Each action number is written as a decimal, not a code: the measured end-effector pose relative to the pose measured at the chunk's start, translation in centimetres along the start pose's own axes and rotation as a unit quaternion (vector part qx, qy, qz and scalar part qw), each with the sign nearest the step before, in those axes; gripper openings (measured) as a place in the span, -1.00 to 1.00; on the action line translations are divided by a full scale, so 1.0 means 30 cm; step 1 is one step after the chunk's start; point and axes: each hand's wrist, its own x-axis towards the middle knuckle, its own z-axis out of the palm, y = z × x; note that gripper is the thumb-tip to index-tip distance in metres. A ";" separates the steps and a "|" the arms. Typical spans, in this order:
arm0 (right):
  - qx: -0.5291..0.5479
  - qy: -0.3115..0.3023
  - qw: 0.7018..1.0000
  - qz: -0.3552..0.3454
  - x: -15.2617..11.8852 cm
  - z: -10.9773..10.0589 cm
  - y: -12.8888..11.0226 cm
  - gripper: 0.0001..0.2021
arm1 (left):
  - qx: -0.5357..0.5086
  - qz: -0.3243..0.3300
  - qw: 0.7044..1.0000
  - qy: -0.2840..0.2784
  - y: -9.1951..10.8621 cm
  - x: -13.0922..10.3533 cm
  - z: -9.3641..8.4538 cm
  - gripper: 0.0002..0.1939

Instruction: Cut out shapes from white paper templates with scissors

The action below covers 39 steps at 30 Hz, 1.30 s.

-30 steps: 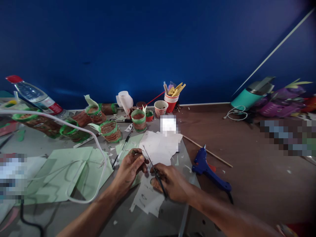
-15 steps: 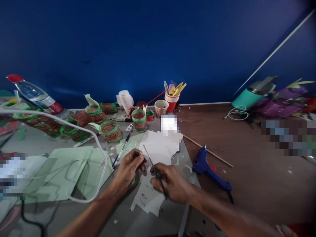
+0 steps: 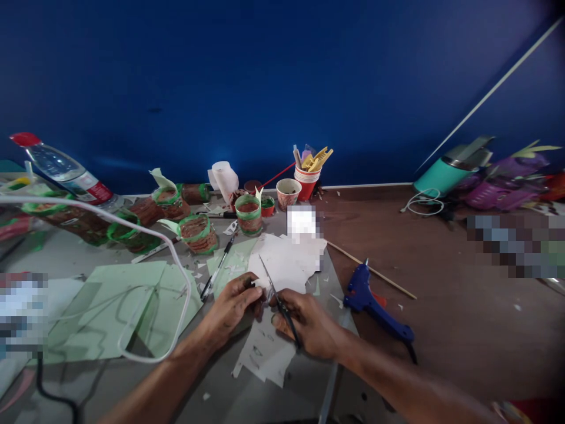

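My right hand is closed round a pair of scissors with dark handles, the blades pointing up and away to the left. Just left of the blades, my left hand pinches a small piece of white paper, partly hidden by the fingers. Under both hands lies a cut sheet of white paper. A lower paper piece carries small dark drawn marks.
A blue glue gun and a wooden stick lie to the right. Brown-and-green painted cups, a pen and green paper sheets are on the left. A white cable loops over the sheets.
My left hand has shifted slightly right toward the scissors, and the white paper between its fingers now shows more. The scissors have moved slightly right.
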 end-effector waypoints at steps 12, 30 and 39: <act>-0.027 -0.006 1.000 -0.013 -0.007 0.000 -0.007 -0.89 | -0.052 -0.022 0.998 0.005 -0.016 -0.004 0.020 -0.76; 0.013 0.014 1.000 -0.023 -0.005 0.005 0.004 -0.73 | 0.067 -0.016 0.997 -0.017 -0.005 -0.013 0.026 -0.65; 0.020 0.008 0.999 -0.049 -0.004 0.008 0.017 -0.74 | 0.089 -0.027 0.995 -0.018 -0.002 -0.015 0.024 -0.64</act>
